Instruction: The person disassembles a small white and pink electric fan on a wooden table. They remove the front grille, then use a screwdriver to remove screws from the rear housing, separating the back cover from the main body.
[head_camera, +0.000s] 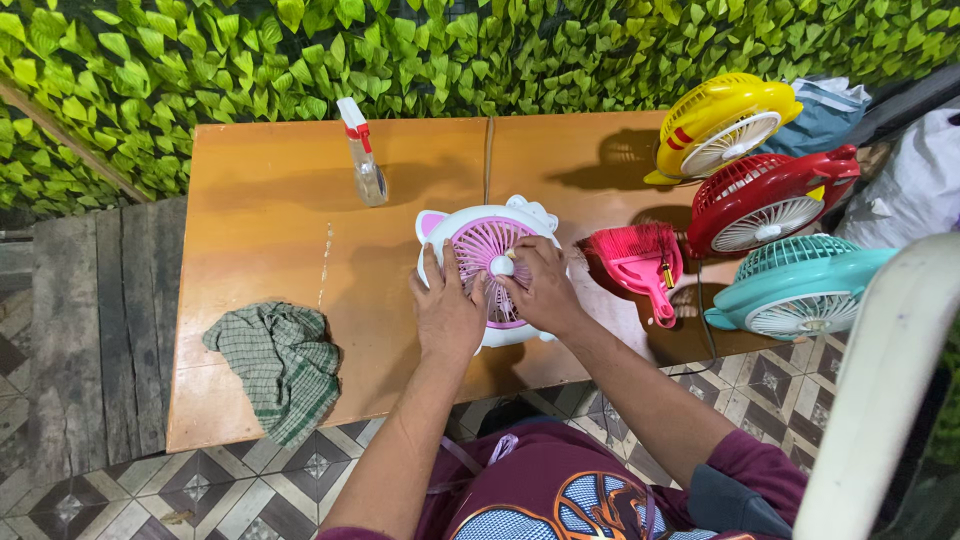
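A small white fan with a pink grille and cat ears (480, 235) lies face up on the wooden table (270, 210). My left hand (447, 310) rests flat on the fan's left side, fingers spread over the grille. Over the grille's right half, my right hand (543, 285) pinches the white centre cap with its fingertips.
A clear spray bottle with a red-and-white nozzle (364, 155) stands behind the fan. A green checked cloth (280, 362) lies at the table's front left. A pink brush and dustpan (637, 262) sits to the right, beside yellow (722, 122), red (768, 198) and teal (800, 285) fans. Leafy wall behind.
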